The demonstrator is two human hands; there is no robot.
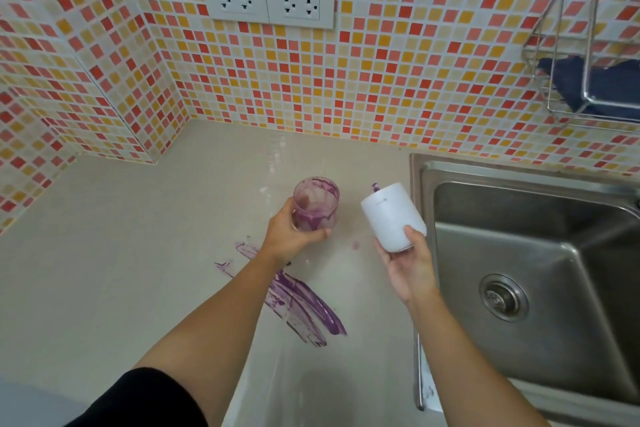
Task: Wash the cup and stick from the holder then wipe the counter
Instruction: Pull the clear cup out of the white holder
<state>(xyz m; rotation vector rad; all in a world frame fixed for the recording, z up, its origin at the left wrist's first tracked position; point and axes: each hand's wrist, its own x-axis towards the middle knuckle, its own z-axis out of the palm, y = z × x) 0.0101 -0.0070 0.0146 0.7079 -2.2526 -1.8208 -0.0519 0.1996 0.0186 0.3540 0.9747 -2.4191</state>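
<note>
Just left of the sink, the left hand is gripping the cup, fingers curled round it. Nearer the sink, the right hand is clasping the holder.

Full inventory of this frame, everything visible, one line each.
cup: 1, clear with purple residue, at the counter, in the left hand
holder: 1, white, tilted, in the right hand, next to the sink
stick: 1, only a purple tip shows, at the holder's far end
smear: 1 patch plus a small spot, purple, on the counter by the left forearm
counter: 1, beige, left of the sink
sink: 1, steel, right
drain: 1, steel, sink floor
rack: 1, steel wire, wall, upper right
cloth: 1, dark blue, in the rack
sockets: 2, white, wall, top centre
tiles: many, red, orange and cream, wall
left hand: 1, grips the cup
sleeve: 1, black, left arm
right hand: 1, holds the holder
</note>
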